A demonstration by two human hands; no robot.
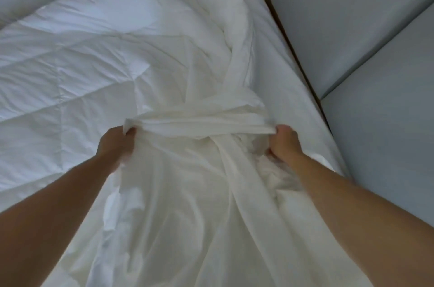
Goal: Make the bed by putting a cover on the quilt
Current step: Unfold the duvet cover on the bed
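Head: white bed [285, 59], grey wall [352, 17]

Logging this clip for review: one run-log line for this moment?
left hand: grips cover | right hand: grips cover | quilt: uncovered, left of cover

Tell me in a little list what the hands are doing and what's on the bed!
cover: thin white cloth, its bunched edge stretched between both hands
left hand: grips one end of that edge
right hand: grips the other end
quilt: white, stitched in squares, lying bare on the left
right side: grey padded panels
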